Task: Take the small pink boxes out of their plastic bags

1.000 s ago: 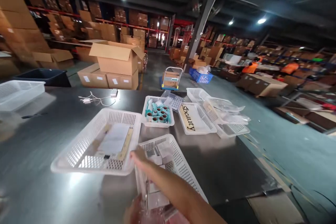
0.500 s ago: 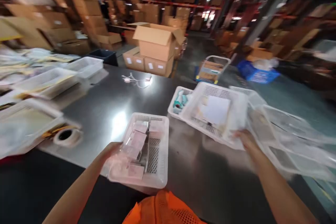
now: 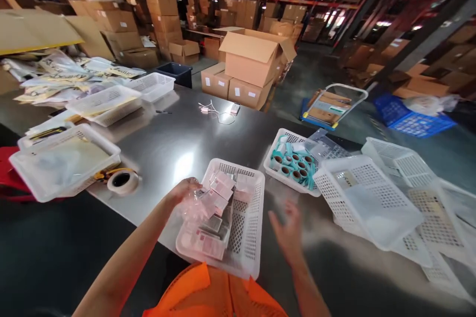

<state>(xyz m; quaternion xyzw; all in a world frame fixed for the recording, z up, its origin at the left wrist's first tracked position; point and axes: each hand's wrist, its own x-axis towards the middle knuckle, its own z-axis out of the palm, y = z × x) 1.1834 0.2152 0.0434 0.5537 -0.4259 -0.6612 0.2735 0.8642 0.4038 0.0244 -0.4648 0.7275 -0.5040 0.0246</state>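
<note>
A white perforated basket [image 3: 249,228] sits at the near edge of the steel table [image 3: 174,143], holding several small pink and clear packets [image 3: 217,195]. My left hand [image 3: 184,193] is at the basket's left rim, fingers closed on a clear plastic packet [image 3: 195,206]. To the right of the basket my right hand [image 3: 288,230] hovers above the table, fingers spread, holding nothing. A bigger white basket [image 3: 366,198] lies tilted on other baskets further right.
A basket of teal rolls [image 3: 292,163] stands behind. On the left are a tape roll [image 3: 122,181], a lidded white tray [image 3: 63,161] and more baskets [image 3: 106,104]. A cable [image 3: 219,111] lies mid-table. Cardboard boxes [image 3: 253,62], a trolley [image 3: 329,106] and a blue crate [image 3: 412,119] stand beyond.
My right hand let go of the large basket, which now rests on the baskets at right, and drew back toward me. My left hand shifted onto the packets. The view swung left.
</note>
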